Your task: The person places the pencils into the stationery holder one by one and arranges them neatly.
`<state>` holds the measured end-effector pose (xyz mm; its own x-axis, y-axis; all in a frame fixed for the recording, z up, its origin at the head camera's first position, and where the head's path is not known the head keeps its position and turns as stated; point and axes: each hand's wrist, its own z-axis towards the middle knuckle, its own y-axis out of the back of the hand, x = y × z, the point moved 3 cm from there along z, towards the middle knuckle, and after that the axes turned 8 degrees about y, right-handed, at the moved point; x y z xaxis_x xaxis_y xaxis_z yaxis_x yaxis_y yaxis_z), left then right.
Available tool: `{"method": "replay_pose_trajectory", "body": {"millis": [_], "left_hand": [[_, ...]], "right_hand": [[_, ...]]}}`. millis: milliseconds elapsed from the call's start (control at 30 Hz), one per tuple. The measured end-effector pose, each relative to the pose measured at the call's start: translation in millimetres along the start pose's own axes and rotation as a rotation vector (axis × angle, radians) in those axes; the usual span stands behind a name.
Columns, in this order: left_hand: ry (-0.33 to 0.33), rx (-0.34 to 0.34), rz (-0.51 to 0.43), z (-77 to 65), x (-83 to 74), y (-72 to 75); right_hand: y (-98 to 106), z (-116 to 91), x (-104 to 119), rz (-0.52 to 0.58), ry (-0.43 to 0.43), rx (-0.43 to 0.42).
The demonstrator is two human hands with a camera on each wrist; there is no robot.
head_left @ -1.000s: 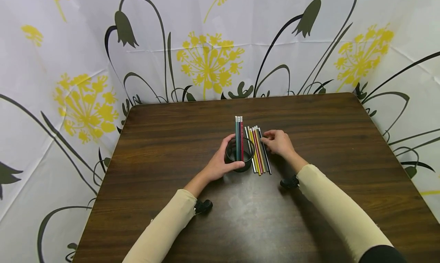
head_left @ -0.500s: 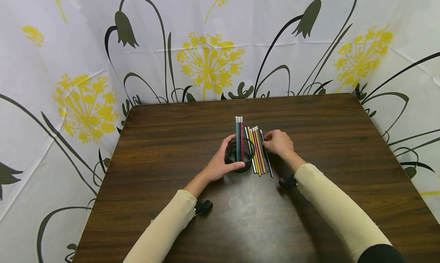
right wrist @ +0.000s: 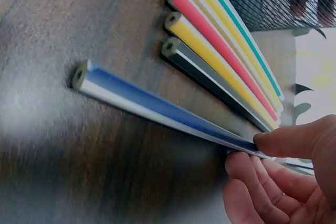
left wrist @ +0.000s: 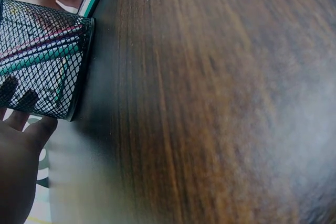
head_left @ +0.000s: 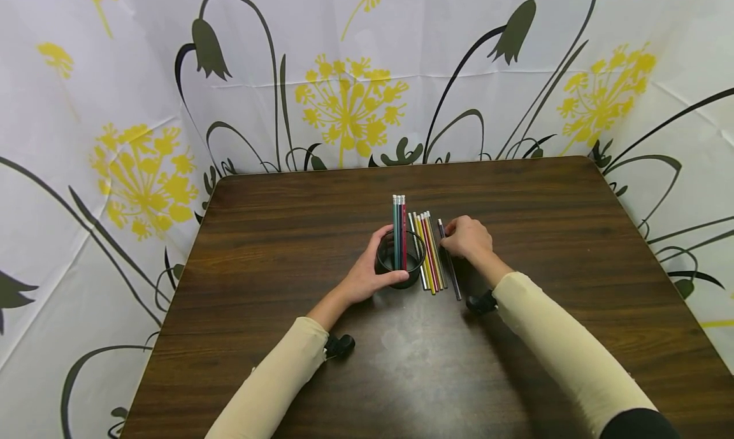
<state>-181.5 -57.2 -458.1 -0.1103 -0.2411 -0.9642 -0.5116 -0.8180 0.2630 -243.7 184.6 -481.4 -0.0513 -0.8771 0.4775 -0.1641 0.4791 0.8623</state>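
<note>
My left hand [head_left: 367, 270] is wrapped round a black mesh pencil cup [left wrist: 44, 59] that stands on the table. Several pencils [head_left: 399, 229], teal, dark and red, rise upright out of the cup. To its right my right hand [head_left: 469, 237] pinches a dark blue pencil [right wrist: 152, 106] between thumb and fingers, close to its far end. Beside that pencil lies a row of loose pencils [right wrist: 223, 51], yellow, red, black and green, with unsharpened ends toward me. The blue pencil sits a little apart from this row.
A brown wood-grain table [head_left: 275, 222] carries everything. Behind it hangs a white cloth [head_left: 447, 18] printed with yellow and grey flowers. A small black camera [head_left: 339, 345] is strapped at the left wrist, another camera [head_left: 480, 303] at the right.
My right hand has drawn the dark blue pencil rightward, away from the row, so a gap shows between them. My left hand and the cup have stayed in place.
</note>
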Motion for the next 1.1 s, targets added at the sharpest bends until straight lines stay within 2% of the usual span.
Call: {"method": "replay_pose_trajectory", "body": {"millis": [100, 200, 400, 633, 800, 933, 1100], "left_hand": [[0.001, -0.001, -0.002, -0.3, 0.4, 0.1], [-0.006, -0.003, 0.003, 0.2, 0.6, -0.2], [0.003, -0.007, 0.017, 0.2, 1.5, -0.3], [0.006, -0.009, 0.018, -0.1, 1.2, 0.7], [0.009, -0.011, 0.024, 0.1, 1.2, 1.1], [0.007, -0.010, 0.019, 0.2, 0.9, 1.2], [-0.014, 0.000, 0.003, 0.1, 1.0, 1.1]], "right_hand": [[6.0, -1.8, -1.6, 0.051, -0.019, 0.005], [17.2, -4.2, -1.9, 0.105, -0.010, -0.027], [50.7, -12.9, 7.6, 0.243, 0.097, -0.167], [87.9, -25.5, 37.4, 0.524, 0.257, -0.311], [105.6, -44.5, 69.1, 0.704, 0.345, -0.345], [106.6, -56.3, 87.8, 0.731, 0.402, -0.344], [84.2, -52.9, 86.9, 0.609, 0.476, -0.396]]}}
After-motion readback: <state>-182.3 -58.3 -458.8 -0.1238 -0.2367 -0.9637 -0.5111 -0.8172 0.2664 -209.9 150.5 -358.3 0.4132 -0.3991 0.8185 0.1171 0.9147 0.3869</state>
